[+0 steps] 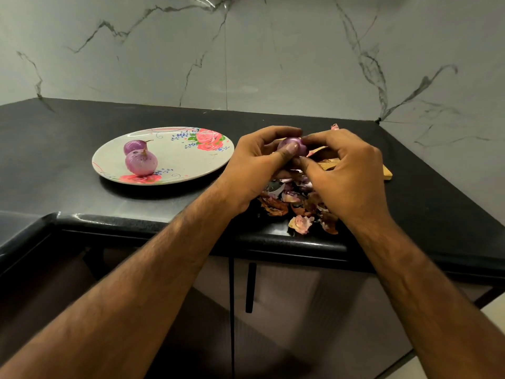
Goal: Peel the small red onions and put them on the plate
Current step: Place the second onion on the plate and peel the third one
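A small purple-red onion (296, 145) is held above the counter between both hands. My left hand (254, 165) grips it, thumb laid across its front. My right hand (347, 170) pinches at its right side with curled fingers. Much of the onion is hidden by the fingers. A white plate (188, 157) with red rose prints lies to the left on the black counter. Two peeled onions sit on it, one (141, 162) in front and one (134, 146) behind, touching.
A heap of dry brown and pink onion skins (297, 206) lies under my hands near the counter's front edge (191, 228). A wooden board (382, 175) pokes out behind my right hand. Marble wall (246, 50) rises behind; a cabinet handle (250, 287) is below.
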